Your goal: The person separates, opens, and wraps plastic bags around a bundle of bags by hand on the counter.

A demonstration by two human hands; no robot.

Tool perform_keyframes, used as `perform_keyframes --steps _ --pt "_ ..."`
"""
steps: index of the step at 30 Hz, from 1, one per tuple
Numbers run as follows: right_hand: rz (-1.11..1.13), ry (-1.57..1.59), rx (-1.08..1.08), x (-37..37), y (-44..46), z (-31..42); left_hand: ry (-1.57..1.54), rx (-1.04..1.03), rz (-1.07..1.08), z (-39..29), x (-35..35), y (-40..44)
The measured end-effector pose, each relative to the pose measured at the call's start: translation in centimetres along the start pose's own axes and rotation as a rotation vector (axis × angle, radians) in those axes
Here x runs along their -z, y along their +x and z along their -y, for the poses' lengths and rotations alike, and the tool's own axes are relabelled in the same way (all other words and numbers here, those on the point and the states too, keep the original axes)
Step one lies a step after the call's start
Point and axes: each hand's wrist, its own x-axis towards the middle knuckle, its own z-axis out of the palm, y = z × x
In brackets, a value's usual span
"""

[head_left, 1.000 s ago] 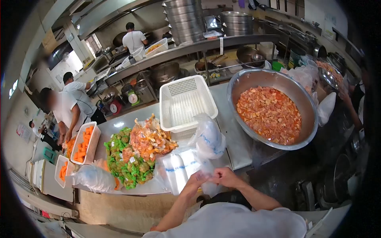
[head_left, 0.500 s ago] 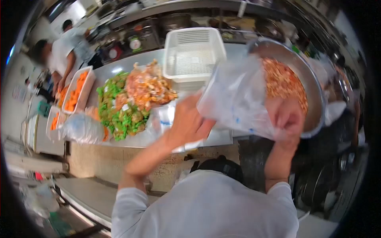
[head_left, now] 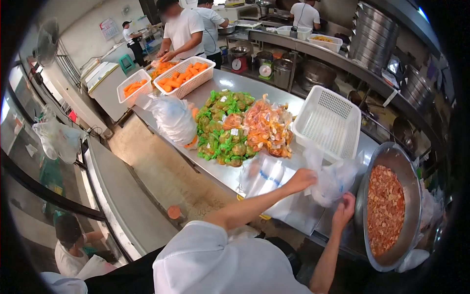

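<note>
A clear plastic bag [head_left: 331, 185] hangs between my two hands over the steel table [head_left: 293, 208]. My left hand [head_left: 301, 180] is closed on its left edge. At its lower right, my right hand [head_left: 344, 209] pinches the bag with bent fingers. Just to the right stands a large metal basin [head_left: 412, 188] of chopped reddish meat [head_left: 386, 208]. A stack of flat plastic bags [head_left: 264, 174] lies left of my left hand. Beyond my hands is a white perforated basket [head_left: 327, 120].
Green-tied bags [head_left: 223, 125] and orange-filled bags [head_left: 269, 125] are piled mid-table. Farther left are a bulging white bag [head_left: 171, 120] and baskets of carrots [head_left: 185, 77]. A co-worker [head_left: 183, 34] stands at the far end. A shelf [head_left: 298, 43] runs along the back.
My view has swung to the left and up. The bag, spread wide beside the basin before, is now bunched between my hands. Both hands still hold it.
</note>
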Motion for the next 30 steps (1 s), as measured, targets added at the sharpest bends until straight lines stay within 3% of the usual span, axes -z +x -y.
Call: perform_keyframes --steps 2,4,6,9,12,13,15,18,21,22,23,24,25,27,29,30 --pt "-0.185 0.078 -0.12 -0.1 -3.1 0.6 -0.265 0.401 -0.042 -1.0 0.5 -3.6" --pt "0.113 0.224 -0.355 -1.6 -7.2 2.4 -0.375 0.31 -0.092 -0.8 -2.1 -8.1" --pt "0.254 0.144 -0.344 -5.4 -10.4 6.6 -0.262 0.261 -0.016 -2.7 -4.2 -10.8" --pt "0.33 -0.216 -0.311 -6.0 -10.7 4.1 -0.105 0.381 0.097 -1.7 -5.0 -11.2" --pt "0.345 -0.073 -0.617 -5.0 -10.5 2.4 0.086 0.468 0.219 -1.1 -4.1 -11.0" --pt "0.273 -0.122 -0.408 -5.2 -11.0 0.5 0.123 0.413 0.18 -0.3 -4.4 -11.5" --pt "0.205 -0.006 -0.352 -5.8 -11.7 -0.3 0.19 0.304 0.103 1.1 -5.8 -12.7" --pt "0.274 -0.041 -0.477 -5.5 -10.5 2.0 0.176 0.332 0.199 0.8 -5.4 -12.6" --pt "0.308 -0.113 -0.56 -5.5 -10.6 1.0 0.04 0.393 0.154 -0.1 -4.5 -11.7" --pt "0.31 -0.183 -0.449 -5.3 -10.6 0.4 0.138 0.312 -0.098 -1.1 -5.2 -12.1" --pt "0.292 -0.068 -0.479 -5.5 -10.6 0.4 -0.173 0.368 0.055 1.1 -4.7 -12.1" --pt "0.265 0.003 -0.529 -5.9 -11.2 -1.1 -0.083 0.455 0.067 3.2 -4.8 -12.4" --pt "0.311 -0.016 -0.554 -5.2 -10.2 1.1 0.018 0.492 -0.019 1.9 -4.5 -12.5" --pt "0.32 0.094 -0.633 -3.9 -9.3 2.9 -0.312 0.694 -0.093 -3.9 -2.3 -10.5" --pt "0.236 0.441 -0.704 -3.1 -8.6 3.9 -0.378 0.763 -0.171 -3.3 -0.7 -10.6" --pt "0.227 0.404 -0.715 -2.6 -8.2 3.5 -0.423 0.732 -0.187 -2.7 -0.1 -9.9"
